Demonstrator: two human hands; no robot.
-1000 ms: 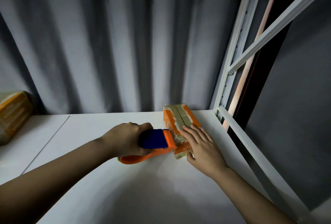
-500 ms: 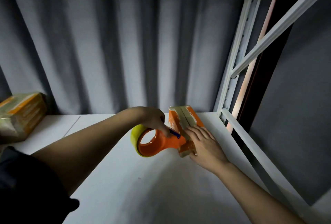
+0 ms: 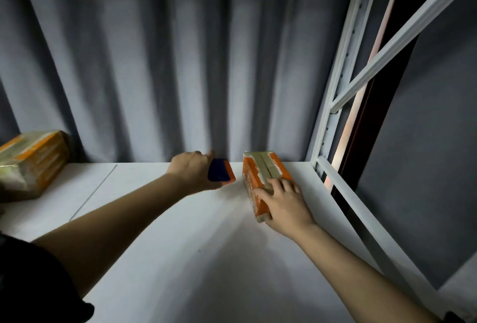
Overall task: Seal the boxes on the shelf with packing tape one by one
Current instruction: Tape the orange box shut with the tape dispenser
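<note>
- I see the left hand (image 3: 192, 171) curled round the tape dispenser (image 3: 221, 174), just left of the orange box (image 3: 265, 180).
- Right hand (image 3: 285, 202) lies on the box's near end, fingers spread flat.
- Box rests on the white shelf (image 3: 180, 245), near its right frame (image 3: 333, 126).
- Another taped box (image 3: 31, 162) sits far left.

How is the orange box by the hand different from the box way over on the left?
The orange box near the frame has the right hand resting on it; the left box is touched by nobody. The near box lies at the shelf's right end beside the white frame, the left box at the far left end, partly cut off by the picture's edge. Both are orange with pale tape strips and lie on the same white shelf.
</note>
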